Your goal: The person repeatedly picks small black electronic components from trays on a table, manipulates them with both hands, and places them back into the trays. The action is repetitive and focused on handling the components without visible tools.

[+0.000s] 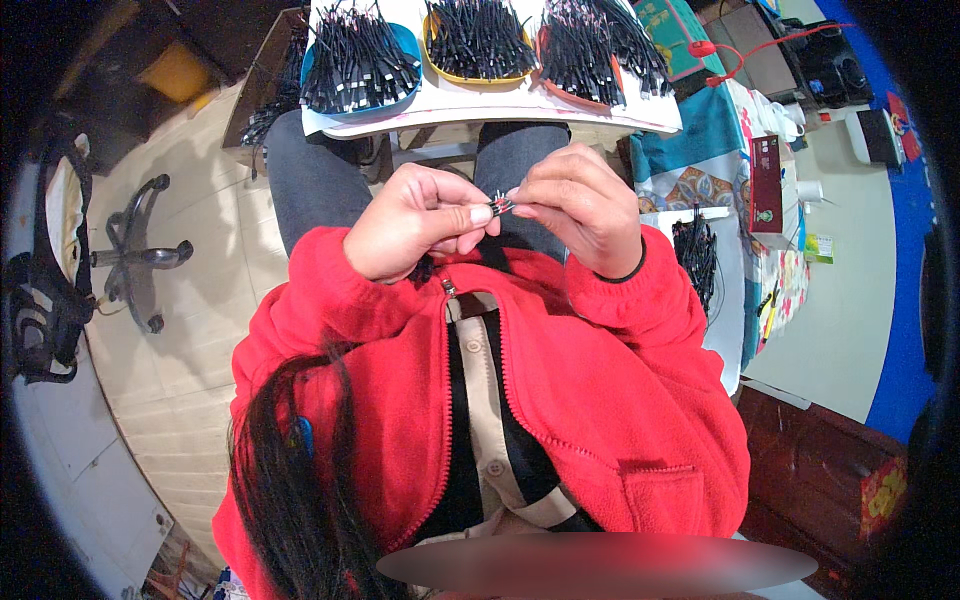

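My left hand (425,222) is closed in front of my lap, pinching several thin black cables (503,206) between thumb and forefinger. Red and white bits of wire show at the cables' ends. From the other side, the fingertips of my right hand (582,208) are pressed together at those same ends. Beyond both hands, a white table (490,118) bears a blue tray (407,42), a yellow tray (474,79) and a red-orange tray (548,78). Each is heaped with short black cables that have pale tips. More such cables lie loose beside the red-orange tray.
To the right, a bundle of black cables (695,258) lies on a white surface beside a patterned cloth (690,150). A dark red box (767,185) and a red cord (704,48) are farther right. At left, a chair base (140,248) stands on the tiled floor.
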The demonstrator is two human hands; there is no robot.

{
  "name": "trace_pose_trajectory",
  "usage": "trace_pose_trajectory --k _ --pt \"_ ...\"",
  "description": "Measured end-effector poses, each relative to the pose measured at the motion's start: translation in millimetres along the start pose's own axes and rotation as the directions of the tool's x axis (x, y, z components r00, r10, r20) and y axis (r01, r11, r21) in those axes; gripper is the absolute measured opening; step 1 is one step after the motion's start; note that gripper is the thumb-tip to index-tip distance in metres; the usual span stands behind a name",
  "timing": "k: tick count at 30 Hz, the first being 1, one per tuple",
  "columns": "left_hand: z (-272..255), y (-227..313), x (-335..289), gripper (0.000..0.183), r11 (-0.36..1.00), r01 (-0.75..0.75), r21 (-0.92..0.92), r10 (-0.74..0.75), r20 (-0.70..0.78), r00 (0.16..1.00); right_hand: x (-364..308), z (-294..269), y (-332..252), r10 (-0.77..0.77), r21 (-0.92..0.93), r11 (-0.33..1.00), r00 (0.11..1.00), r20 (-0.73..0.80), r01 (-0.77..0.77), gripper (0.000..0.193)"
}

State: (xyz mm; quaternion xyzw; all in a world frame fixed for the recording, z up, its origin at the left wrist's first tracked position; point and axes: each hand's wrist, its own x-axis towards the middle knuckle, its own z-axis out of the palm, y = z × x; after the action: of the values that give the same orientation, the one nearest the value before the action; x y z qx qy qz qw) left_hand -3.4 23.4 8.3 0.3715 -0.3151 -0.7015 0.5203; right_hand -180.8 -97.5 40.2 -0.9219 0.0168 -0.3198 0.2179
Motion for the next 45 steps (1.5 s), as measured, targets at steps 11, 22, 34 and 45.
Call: trace_pose_trajectory --k 11,22,34,45 --pt "6.5 -4.3 -3.4 0.015 0.994 -0.034 0.100 0.032 0.019 0.999 -6.2 -5.4 -13.3 -0.014 -0.045 0.999 1.000 -0.021 0.014 0.027" --pt "17.4 -18.9 -1.6 0.011 0.752 -0.277 0.598 0.383 -0.054 0.922 -25.0 8.4 -12.3 0.278 0.098 0.956 0.961 -0.003 -0.276 0.011" --pt "10.3 -22.5 4.5 0.019 0.706 -0.245 0.664 0.373 -0.055 0.926 -29.2 4.4 -9.0 0.377 0.064 0.925 0.926 -0.008 -0.375 0.019" --pt "18.5 -41.9 3.3 0.011 0.164 -0.359 0.919 0.699 0.148 0.699 -38.2 30.7 -13.0 0.641 0.376 0.663 0.750 0.161 -0.647 0.010"
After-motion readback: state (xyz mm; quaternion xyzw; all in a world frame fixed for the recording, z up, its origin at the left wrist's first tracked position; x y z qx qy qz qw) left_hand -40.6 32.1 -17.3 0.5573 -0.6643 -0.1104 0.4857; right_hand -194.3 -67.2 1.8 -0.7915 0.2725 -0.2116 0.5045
